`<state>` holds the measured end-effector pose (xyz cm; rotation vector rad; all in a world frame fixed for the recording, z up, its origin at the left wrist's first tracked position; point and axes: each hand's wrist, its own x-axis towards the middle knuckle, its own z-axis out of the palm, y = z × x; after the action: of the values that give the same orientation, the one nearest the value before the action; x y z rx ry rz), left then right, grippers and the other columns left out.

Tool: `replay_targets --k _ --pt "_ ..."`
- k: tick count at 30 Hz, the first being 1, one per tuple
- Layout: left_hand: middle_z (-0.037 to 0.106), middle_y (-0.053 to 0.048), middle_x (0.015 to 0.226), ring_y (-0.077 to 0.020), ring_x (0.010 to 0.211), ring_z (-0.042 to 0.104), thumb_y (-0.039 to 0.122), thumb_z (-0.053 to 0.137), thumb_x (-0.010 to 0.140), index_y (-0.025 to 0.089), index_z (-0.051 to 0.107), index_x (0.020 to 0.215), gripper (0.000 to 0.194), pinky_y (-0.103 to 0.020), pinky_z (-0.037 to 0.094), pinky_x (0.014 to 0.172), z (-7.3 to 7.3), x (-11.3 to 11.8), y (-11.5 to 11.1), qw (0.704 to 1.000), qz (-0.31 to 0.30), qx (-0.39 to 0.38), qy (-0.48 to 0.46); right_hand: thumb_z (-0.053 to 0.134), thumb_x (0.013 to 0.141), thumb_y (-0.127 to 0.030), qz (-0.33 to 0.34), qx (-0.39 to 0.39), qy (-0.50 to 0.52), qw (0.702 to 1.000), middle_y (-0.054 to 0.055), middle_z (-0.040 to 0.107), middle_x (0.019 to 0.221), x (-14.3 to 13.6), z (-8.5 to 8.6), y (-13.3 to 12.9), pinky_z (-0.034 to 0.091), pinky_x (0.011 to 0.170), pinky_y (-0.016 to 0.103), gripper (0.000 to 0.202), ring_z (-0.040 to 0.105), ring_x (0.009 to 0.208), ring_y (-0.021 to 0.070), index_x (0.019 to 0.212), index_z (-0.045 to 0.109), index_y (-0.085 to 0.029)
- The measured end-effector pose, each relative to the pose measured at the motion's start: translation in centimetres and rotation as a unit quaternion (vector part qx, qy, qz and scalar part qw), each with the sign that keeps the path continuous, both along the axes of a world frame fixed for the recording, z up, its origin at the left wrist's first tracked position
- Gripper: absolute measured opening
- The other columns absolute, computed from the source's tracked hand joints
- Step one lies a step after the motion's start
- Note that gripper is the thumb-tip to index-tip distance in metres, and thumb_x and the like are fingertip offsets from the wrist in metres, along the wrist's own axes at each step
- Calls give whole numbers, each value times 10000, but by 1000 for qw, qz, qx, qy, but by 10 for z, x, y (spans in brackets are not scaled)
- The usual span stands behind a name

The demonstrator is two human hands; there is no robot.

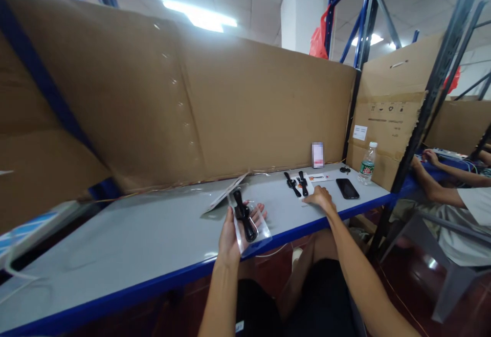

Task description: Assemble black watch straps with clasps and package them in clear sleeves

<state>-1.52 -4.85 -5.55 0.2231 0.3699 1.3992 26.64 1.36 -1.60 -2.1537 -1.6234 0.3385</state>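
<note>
My left hand [229, 232] is closed on a clear plastic package [258, 237], held tilted above the table's front edge. Inside it lies a black part [244, 217] with a narrow middle and wider ends, whose exact kind I cannot tell. An opened card flap [226, 194] leans up behind the package. Over to the right, my right hand [321, 199] reaches down to the tabletop with its fingers drawn together, beside two similar black parts [297, 184] on white paper. What its fingertips pinch, if anything, is too small to make out.
A black phone [347, 188], a water bottle [367, 164] and a small dark item [345, 170] are on the grey table [153, 234], right of my right hand. A lit screen [317, 155] leans on the cardboard wall [249, 107]. At far right another person's arm [437, 183] shows.
</note>
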Motion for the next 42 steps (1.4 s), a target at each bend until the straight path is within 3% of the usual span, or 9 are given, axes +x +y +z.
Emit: replay_targets --k 5,10,15,21,26,33,39,42 --pt "710 -186 1069 -342 1091 671 510 430 958 161 691 959 436 -561 558 888 0 2 0 1000 0 0 2 859 560 -435 -1 -13 56 998 136 734 1016 25 -5 19 442 693 281 562 678 908 280 1007 709 -128" --pt "709 -189 1069 -341 1075 678 515 439 957 155 693 976 441 -574 554 891 1 4 0 1000 9 -10 -8 650 780 -444 -36 79 96 992 45 731 971 31 -27 12 404 670 239 322 654 881 210 976 695 -192" --pt "708 -175 1071 -326 1056 686 499 444 959 164 688 980 415 -553 568 873 1 2 -1 1000 -8 -6 -19 495 874 -365 -79 154 113 978 71 733 992 37 -38 10 433 705 225 339 643 893 199 1066 671 -148" --pt "726 -140 1000 -286 1023 698 467 412 979 170 685 984 404 -506 566 898 2 1 -1 999 -6 1 -41 433 958 -344 -110 186 79 973 159 731 1046 41 -32 4 450 780 249 385 657 985 240 1097 696 -99" --pt "723 -147 1007 -281 1013 697 456 408 982 163 683 985 403 -510 562 901 4 3 -1 999 -2 -6 -35 430 982 -335 -114 198 25 973 175 716 954 48 -29 -14 436 792 300 380 655 940 261 989 755 -137" --pt "712 -157 1025 -291 1017 692 481 431 968 163 684 984 407 -530 560 890 -2 2 3 1000 5 4 -12 465 970 -362 -123 285 -21 950 153 580 1192 55 -21 -22 408 865 296 365 521 1094 251 1032 752 -145" --pt "710 -156 1002 -297 1025 688 476 431 967 164 672 952 395 -540 547 904 -5 1 5 1000 5 10 -2 444 962 -375 -140 353 -8 925 157 581 1032 59 -15 -19 401 866 330 399 520 991 254 928 749 -119" --pt "707 -151 1011 -300 1026 687 487 462 953 173 671 962 377 -545 538 916 -5 2 6 1000 3 20 -1 464 939 -378 -139 432 84 887 104 612 849 62 -10 -25 412 764 316 374 540 813 215 808 711 -129"
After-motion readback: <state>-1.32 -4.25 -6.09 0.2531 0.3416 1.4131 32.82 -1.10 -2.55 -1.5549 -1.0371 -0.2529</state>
